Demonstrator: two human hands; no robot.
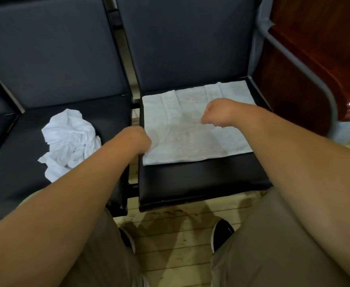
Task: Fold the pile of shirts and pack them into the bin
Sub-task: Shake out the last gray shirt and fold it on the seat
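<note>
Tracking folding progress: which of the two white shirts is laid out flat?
The flat shirt is the one on the right seat, spread smooth; the crumpled shirt lies heaped on the left seat.

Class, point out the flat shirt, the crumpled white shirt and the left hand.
flat shirt (192,139): head view, middle of the cloth.
crumpled white shirt (70,139): head view, centre of the heap.
left hand (137,139): head view, back of the hand.

flat shirt (190,131) lt grey; crumpled shirt (70,139) white; seats (201,179) blk
</note>
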